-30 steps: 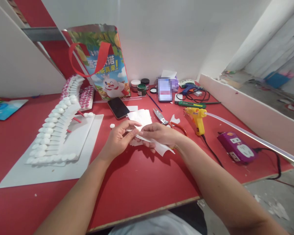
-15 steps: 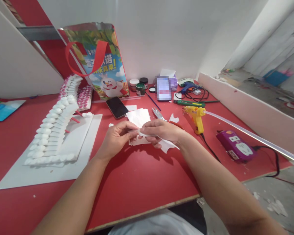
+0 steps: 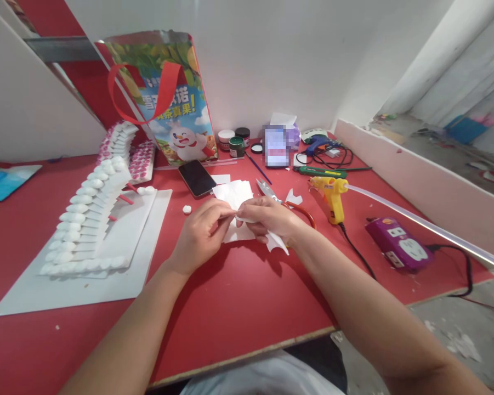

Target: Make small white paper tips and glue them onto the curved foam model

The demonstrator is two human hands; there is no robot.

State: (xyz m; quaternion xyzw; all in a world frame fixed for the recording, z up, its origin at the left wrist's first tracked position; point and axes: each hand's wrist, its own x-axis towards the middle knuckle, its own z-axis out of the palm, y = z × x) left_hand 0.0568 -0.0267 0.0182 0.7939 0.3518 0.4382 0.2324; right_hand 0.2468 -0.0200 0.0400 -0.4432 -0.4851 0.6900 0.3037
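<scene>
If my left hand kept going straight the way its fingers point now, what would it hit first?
The left hand points up and to the right, at the white paper piece it already pinches with the right hand. So it would likely meet the right hand's fingertips first, though depth is hard to judge.

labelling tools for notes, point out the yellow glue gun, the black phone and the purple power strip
yellow glue gun (image 3: pixel 333 196), head view, on its body above the handle
black phone (image 3: pixel 196 178), head view, middle of its dark screen
purple power strip (image 3: pixel 397 243), head view, on its top face

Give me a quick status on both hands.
Left hand and right hand pinching one white paper piece together. Scissors just behind right hand. Nothing blocking.
</scene>
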